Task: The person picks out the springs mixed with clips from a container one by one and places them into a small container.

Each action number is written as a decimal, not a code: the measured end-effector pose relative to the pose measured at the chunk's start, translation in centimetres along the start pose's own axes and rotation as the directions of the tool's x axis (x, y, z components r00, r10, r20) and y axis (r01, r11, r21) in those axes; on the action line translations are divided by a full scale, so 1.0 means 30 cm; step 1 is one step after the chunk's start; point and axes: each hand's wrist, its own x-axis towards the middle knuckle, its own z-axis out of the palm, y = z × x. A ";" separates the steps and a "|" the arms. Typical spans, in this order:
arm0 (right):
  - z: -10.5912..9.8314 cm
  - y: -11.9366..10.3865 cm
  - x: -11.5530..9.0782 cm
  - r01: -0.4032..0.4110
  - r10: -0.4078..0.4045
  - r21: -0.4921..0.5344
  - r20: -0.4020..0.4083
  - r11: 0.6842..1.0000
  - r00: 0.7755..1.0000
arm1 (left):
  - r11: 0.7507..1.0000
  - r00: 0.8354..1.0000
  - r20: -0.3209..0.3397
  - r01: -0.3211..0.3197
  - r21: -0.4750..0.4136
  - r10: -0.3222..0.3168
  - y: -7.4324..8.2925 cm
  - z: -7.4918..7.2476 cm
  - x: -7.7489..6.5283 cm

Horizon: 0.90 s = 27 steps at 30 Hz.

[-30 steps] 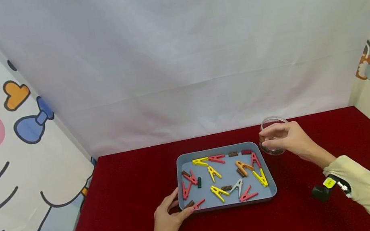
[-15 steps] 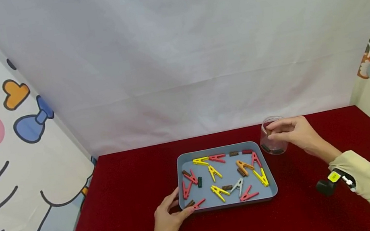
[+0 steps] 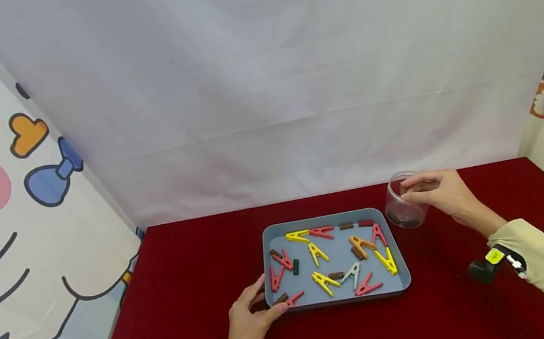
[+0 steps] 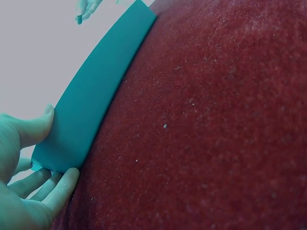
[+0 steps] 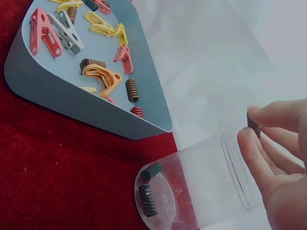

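In the head view my right hand [image 3: 440, 192] is at the mouth of a clear plastic jar [image 3: 396, 207]. Thumb and fingertips pinch a brown coil spring [image 5: 253, 125], held just above the rim in the right wrist view. At the jar's bottom lie a green spring [image 5: 152, 171] and a darker spring [image 5: 147, 201]. My left hand [image 3: 247, 320] holds the near left corner of a blue-grey tray [image 3: 342, 301], thumb on the front wall and fingers round the side. Spring clamps in red, yellow, orange and grey lie scattered in the tray among several coil springs.
A dark red cloth [image 3: 196, 266] covers the table, with the jar standing right of the tray. Behind the table hangs a pale curtain [image 3: 261, 75]. Printed cartoon panels flank both sides.
My right hand has moved slightly right with the brown spring, from the jar's left side to its mouth. The left hand keeps its hold on the tray corner.
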 end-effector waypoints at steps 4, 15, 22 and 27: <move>-0.005 0.009 0.000 -0.019 0.019 -0.019 -0.013 1.000 1.000 | 1.000 1.000 0.000 0.009 0.008 -0.009 0.000 0.001 -0.001; -0.018 0.019 0.011 -0.019 0.019 -0.004 -0.034 1.000 0.999 | 1.000 1.000 0.004 0.004 0.001 -0.004 0.004 0.000 -0.003; -0.025 0.011 0.010 -0.035 0.030 -0.094 -0.052 0.995 0.998 | 1.000 1.000 0.002 0.007 0.008 -0.007 0.011 -0.002 -0.004; -0.030 0.008 0.008 -0.051 0.035 -0.210 -0.080 0.976 0.996 | 1.000 1.000 0.004 0.006 0.001 -0.006 0.007 -0.003 -0.002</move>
